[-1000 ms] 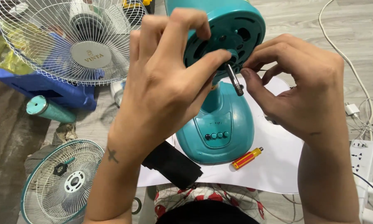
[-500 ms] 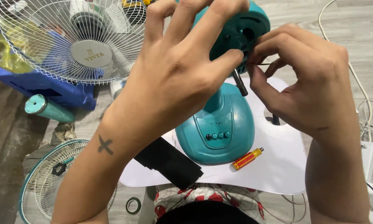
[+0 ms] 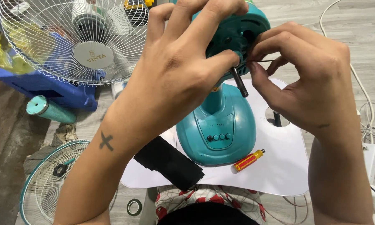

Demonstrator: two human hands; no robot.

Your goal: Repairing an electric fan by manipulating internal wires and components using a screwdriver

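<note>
**Both hands at the back of a teal fan**

The left hand (image 3: 175,79) reaches up from the lower left, wrist bent, fingers spread over the teal motor housing (image 3: 237,29) – its grip is clenched on the housing, thumb pressed near the dark shaft (image 3: 239,82) that sticks out below. The right hand (image 3: 304,87) comes in from the right, fingers curled, its grip pinched on a thin dark wire (image 3: 264,61) right at the housing.

The fan stands upright on a white table (image 3: 287,175), its rounded teal base (image 3: 216,133) showing a row of small buttons. The housing is bare – no blades or guard on it. A red-and-yellow screwdriver (image 3: 248,160) lies just beside the base; a black pad (image 3: 168,162) lies at the table's left edge. A white wire guard (image 3: 75,41) sits well apart on the floor.
</note>
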